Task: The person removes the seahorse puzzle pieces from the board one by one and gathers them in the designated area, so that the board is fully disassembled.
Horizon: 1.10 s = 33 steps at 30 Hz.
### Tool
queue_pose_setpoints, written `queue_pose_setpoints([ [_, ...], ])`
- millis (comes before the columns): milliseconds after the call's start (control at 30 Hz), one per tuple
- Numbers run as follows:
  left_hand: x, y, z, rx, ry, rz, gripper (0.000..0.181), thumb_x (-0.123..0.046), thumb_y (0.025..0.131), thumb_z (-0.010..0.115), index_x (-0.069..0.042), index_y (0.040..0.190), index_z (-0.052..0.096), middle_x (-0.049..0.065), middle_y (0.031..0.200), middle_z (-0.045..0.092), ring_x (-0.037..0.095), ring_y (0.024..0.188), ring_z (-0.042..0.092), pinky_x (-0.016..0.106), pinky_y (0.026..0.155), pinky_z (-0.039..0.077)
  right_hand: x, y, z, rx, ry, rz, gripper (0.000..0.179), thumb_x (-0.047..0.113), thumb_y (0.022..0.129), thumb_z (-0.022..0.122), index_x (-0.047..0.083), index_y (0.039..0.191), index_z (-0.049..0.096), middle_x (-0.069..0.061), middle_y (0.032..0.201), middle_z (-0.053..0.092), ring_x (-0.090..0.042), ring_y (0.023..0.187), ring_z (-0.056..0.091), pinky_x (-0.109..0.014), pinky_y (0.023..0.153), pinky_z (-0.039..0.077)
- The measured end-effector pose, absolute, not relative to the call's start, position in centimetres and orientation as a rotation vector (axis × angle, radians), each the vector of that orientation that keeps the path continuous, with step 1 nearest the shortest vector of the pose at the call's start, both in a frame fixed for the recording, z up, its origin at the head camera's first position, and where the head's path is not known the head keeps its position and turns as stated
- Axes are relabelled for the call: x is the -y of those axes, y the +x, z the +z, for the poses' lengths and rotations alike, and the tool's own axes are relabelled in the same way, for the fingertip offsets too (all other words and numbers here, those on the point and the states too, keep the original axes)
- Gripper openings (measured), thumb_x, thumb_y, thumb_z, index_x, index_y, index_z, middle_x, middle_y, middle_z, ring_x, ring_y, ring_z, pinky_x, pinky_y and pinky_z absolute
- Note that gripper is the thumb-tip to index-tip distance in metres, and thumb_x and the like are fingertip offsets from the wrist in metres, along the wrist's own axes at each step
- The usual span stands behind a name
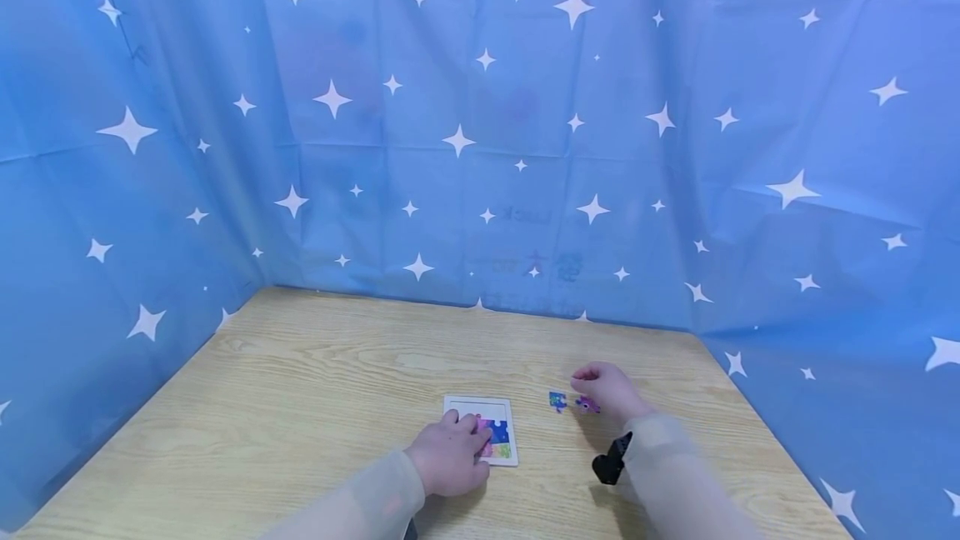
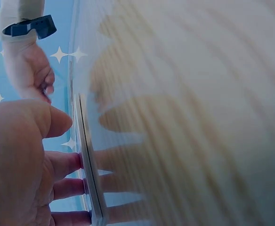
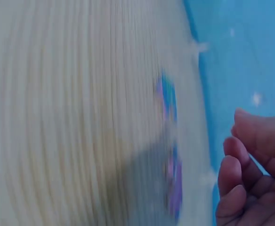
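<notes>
My left hand (image 1: 448, 457) rests on a small white-framed jigsaw puzzle (image 1: 513, 440), its fingertips touching the top. Pink, blue and green pieces (image 1: 497, 432) show in the frame, partly covered by those fingers. In the left wrist view the puzzle's thin edge (image 2: 88, 155) is seen side-on beneath the fingertips. Off to the right, two loose puzzle pieces lie on the table: a blue one (image 1: 557, 400) and a pink-purple one (image 1: 588, 405). Just above them hovers my right hand (image 1: 611, 390), fingers loosely bent, with nothing visible between thumb and fingers.
The wooden table (image 1: 315, 407) extends around the puzzle. A blue curtain with white stars (image 1: 465, 215) borders its back and sides. A black wrist device (image 1: 613, 461) is strapped at the right sleeve.
</notes>
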<state>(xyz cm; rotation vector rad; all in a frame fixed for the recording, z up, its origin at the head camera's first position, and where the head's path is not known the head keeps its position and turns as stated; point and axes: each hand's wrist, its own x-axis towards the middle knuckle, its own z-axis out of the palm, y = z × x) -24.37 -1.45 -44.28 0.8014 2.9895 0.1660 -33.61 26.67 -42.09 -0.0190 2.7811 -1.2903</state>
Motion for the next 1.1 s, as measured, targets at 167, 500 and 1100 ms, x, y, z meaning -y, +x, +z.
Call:
queue_pose_setpoints([
  [167, 1.4, -24.4, -44.4, -2.980, 0.796, 0.183, 0.057, -0.044, 0.088, 0.048, -0.020, 0.140, 0.052, 0.003, 0.143, 0.047, 0.018, 0.108, 0.046, 0.026, 0.080, 0.046, -22.6, -33.3, -42.3, -2.775, -0.110, -1.257, 0.014, 0.015, 0.092, 0.064, 0.004, 0.100, 0.065, -0.005, 0.093, 0.062, -0.021, 0.081, 0.055, -0.035, 0.069, 0.046],
  [500, 1.5, -24.5, -44.2, -2.993, 0.818, 0.169, 0.056, -0.043, 0.088, 0.049, -0.018, 0.139, 0.054, 0.004, 0.139, 0.050, 0.020, 0.107, 0.047, 0.029, 0.081, 0.047, -16.7, -32.2, -44.1, -2.657, -0.370, -1.230, 0.008, 0.016, 0.088, 0.070, 0.009, 0.088, 0.067, 0.000, 0.088, 0.060, -0.017, 0.081, 0.053, -0.032, 0.072, 0.043],
  [1100, 1.8, -24.2, -43.9, -2.977, 0.873, 0.133, 0.056, -0.042, 0.091, 0.048, -0.015, 0.140, 0.053, -0.002, 0.115, 0.052, 0.013, 0.084, 0.039, 0.024, 0.062, 0.037, -14.8, -31.8, -45.1, -2.655, -0.347, -1.169, 0.013, 0.008, 0.082, 0.074, 0.007, 0.079, 0.062, -0.001, 0.081, 0.058, -0.017, 0.076, 0.052, -0.032, 0.072, 0.041],
])
